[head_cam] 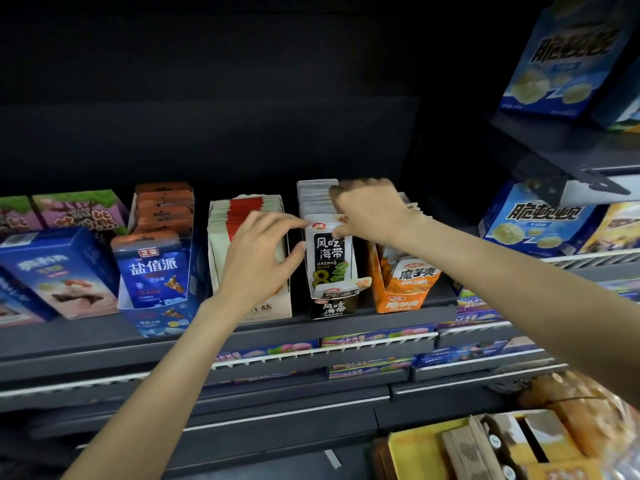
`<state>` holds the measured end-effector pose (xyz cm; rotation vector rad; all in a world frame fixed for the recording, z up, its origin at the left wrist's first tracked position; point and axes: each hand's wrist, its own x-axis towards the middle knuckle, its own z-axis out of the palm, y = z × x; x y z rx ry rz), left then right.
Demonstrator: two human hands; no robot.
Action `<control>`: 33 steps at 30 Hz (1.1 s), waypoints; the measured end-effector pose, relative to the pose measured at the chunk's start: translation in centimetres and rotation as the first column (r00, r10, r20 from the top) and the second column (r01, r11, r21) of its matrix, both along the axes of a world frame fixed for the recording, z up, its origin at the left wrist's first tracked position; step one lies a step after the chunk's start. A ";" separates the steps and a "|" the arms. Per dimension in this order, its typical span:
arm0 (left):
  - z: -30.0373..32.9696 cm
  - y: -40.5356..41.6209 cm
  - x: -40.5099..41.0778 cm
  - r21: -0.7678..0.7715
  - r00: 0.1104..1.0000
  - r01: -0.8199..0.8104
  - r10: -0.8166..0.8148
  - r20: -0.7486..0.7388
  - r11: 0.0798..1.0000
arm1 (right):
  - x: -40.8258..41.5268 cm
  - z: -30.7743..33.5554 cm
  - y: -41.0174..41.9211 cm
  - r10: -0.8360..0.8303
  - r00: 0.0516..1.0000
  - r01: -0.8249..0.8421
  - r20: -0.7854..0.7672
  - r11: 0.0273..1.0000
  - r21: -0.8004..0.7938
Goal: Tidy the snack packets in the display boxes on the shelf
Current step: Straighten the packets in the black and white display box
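Packets: black-and-white seaweed packets (329, 252) stood in black display box (333, 306), mid-shelf.
Right hand (369, 209): fingers curled on front packet's top edge, likely squaring the row.
Left hand (258, 259): fingers loosely spread, thumb steadying packet's side.

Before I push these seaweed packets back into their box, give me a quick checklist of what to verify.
1. Right hand grips the front seaweed packet at its top edge: ok.
2. Left hand at the packet's left side, fingers relaxed: ok.
3. Front packet upright: not ok, it leans forward.
4. Black display box sits on the shelf: ok.
5. Space behind the packet row: cannot tell, the right hand hides it.
6. Orange box alongside stays undisturbed: ok.
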<state>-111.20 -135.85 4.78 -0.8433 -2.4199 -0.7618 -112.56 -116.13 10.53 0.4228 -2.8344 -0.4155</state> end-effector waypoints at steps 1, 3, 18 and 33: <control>0.2 -0.1 0.4 0.036 0.999 0.018 -0.019 0.032 0.999 | 0.0 -0.1 0.3 0.006 1.000 -0.006 0.017 0.999 -0.034; 0.5 -0.2 1.3 0.086 0.994 0.043 -0.051 0.097 0.995 | 0.0 0.0 1.0 0.016 0.999 -0.009 0.050 0.992 -0.127; -1.0 0.6 4.1 0.085 0.926 0.105 -0.128 0.355 0.991 | 0.6 0.1 2.9 0.397 0.905 -0.349 0.153 0.899 -0.264; 3.5 -0.3 2.0 0.726 0.882 -0.239 -0.169 0.440 0.644 | 2.0 1.2 3.2 0.386 0.903 -0.300 0.188 0.880 -0.368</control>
